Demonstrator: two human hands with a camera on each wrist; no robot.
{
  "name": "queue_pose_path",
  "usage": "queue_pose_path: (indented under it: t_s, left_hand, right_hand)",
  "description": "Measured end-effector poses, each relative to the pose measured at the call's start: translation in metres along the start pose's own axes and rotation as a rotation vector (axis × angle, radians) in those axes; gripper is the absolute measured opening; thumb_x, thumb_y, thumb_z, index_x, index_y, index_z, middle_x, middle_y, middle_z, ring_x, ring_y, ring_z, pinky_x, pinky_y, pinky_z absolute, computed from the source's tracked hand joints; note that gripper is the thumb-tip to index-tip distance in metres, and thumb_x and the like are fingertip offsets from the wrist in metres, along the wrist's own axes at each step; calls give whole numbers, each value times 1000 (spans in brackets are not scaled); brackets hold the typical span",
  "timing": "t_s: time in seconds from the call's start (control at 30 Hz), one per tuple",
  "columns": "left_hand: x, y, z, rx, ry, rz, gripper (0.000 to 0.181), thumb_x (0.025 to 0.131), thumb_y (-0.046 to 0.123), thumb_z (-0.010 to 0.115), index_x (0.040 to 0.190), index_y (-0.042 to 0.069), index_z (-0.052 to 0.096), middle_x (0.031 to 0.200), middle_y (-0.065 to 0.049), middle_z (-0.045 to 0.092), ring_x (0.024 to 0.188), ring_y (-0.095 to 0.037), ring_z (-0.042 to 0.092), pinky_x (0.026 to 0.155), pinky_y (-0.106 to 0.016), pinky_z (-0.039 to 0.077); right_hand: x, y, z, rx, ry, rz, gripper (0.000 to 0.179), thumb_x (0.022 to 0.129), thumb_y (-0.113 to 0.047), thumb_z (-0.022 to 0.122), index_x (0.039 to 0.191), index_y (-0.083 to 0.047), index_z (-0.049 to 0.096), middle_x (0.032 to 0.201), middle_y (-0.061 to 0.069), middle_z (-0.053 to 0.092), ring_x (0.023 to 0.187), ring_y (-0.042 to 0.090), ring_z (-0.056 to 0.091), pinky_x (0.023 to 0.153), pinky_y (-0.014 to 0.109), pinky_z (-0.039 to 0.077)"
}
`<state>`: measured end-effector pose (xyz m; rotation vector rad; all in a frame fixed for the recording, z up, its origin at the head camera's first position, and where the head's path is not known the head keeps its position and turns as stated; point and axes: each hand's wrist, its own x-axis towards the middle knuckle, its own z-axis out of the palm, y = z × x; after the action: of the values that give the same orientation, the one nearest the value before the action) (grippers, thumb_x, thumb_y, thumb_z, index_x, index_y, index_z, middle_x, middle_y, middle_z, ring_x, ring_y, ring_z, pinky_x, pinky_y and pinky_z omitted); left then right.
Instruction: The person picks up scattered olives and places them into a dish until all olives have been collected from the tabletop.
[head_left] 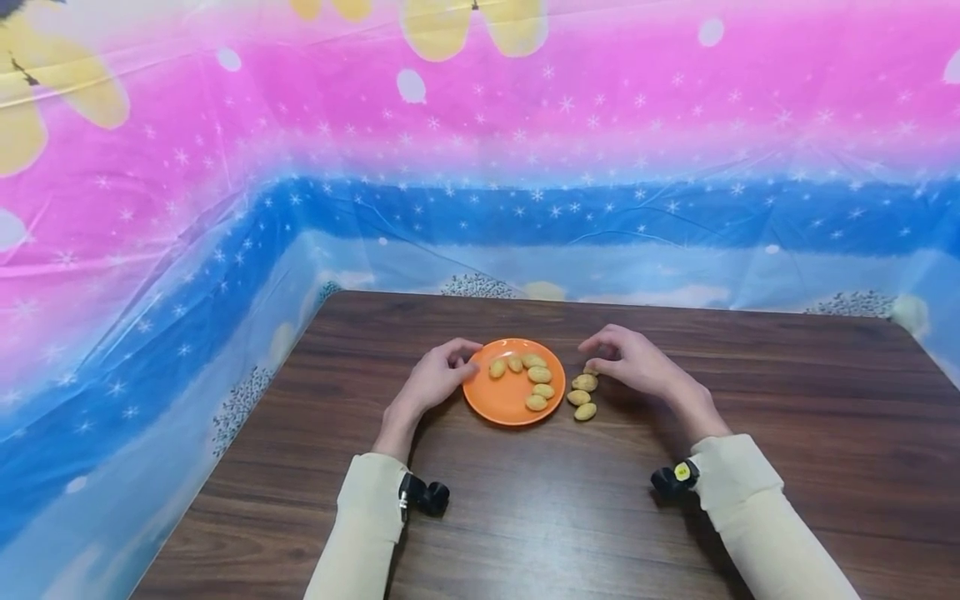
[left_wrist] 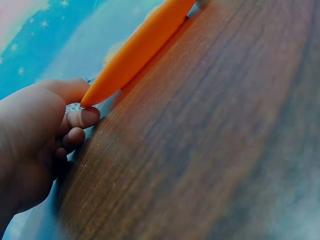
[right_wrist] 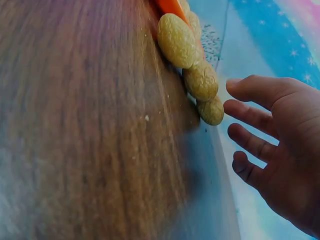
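Note:
An orange plate [head_left: 502, 408] lies on the table with several oval, wrinkled yellow-brown pieces [head_left: 539, 375], nut-like in look, along its far and right side. My left hand [head_left: 435, 375] pinches the plate's left rim; in the left wrist view its thumb lies above the plate edge [left_wrist: 135, 50] and a finger below. To the right of the plate, several more such pieces stand in a short row [head_left: 585, 412]. Beside the far end of this row is my right hand [head_left: 637, 362], its fingers spread and slightly bent. In the right wrist view, nothing lies between those fingers, just off the nearest piece [right_wrist: 210, 111].
The brown wooden table [head_left: 525, 517] has its far edge behind the plate. A patterned pink and blue cloth [head_left: 480, 150] hangs along the back and left. Small black cameras [head_left: 431, 495] are strapped at both cream sleeves [head_left: 367, 508].

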<state>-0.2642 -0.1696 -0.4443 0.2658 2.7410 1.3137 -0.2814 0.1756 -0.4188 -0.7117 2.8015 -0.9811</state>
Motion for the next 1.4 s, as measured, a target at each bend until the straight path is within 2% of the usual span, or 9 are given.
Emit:
queue_pose_path:
  t_s: [0.2, 0.3, 0.47, 0.63, 0.93, 1.27, 1.4]
  left_hand:
    - [1, 1, 1, -7, -3, -4, 31, 98, 33, 61, 129, 31, 63, 84, -4, 55, 70, -21, 51, 63, -30, 36]
    - [2, 1, 1, -8, -2, -4, 31, 98, 33, 61, 128, 30, 62, 84, -4, 56, 71, -22, 51, 65, -31, 37]
    - [2, 0, 1, -2, -2, -5, 31, 98, 33, 61, 129, 31, 62, 84, -4, 55, 71, -21, 51, 65, -31, 37]
    - [2, 0, 1, 0, -2, -2, 31, 98, 33, 61, 129, 31, 62, 84, -4, 55, 71, -21, 51, 65, -31, 37]
    - [1, -2, 1, -2, 0, 7, 31, 98, 34, 61, 129, 30, 62, 83, -4, 55, 70, -21, 50, 64, -30, 36]
    - [1, -1, 1, 0, 6, 2, 31, 98, 33, 61, 129, 30, 62, 83, -4, 55, 68, -21, 49, 62, -30, 36]
    - [1, 0, 0, -4, 0, 5, 32, 98, 33, 62, 129, 31, 62, 83, -3, 55, 68, -20, 49, 62, -29, 36]
  right_hand:
    - [-5, 6, -3, 8, -27, 0, 31, 95, -14, 64, 126, -13, 67, 120, 7, 61, 94, 22, 55, 79, 37, 45]
    - [-5, 9, -3, 2, -39, 20, 32, 95, -15, 64, 127, -16, 67, 124, 7, 60, 96, 23, 56, 79, 37, 45]
    - [-5, 15, 0, 12, -58, 53, 30, 96, -18, 64, 126, -19, 67, 125, 8, 60, 89, 21, 54, 74, 35, 44]
    - [-4, 17, 2, 15, -52, 52, 26, 96, -20, 65, 121, -19, 70, 122, 8, 62, 84, 19, 54, 72, 33, 44]
    - [0, 4, -4, -8, -4, 47, 27, 94, -24, 67, 120, -17, 71, 111, 4, 65, 82, 18, 55, 70, 32, 45]
    - [5, -14, 0, 10, -20, -49, 26, 93, -21, 68, 118, -14, 72, 108, 2, 65, 81, 16, 57, 70, 32, 48]
    - [8, -22, 1, 16, -34, -53, 25, 94, -24, 68, 117, -16, 73, 109, 0, 64, 81, 16, 57, 69, 32, 48]
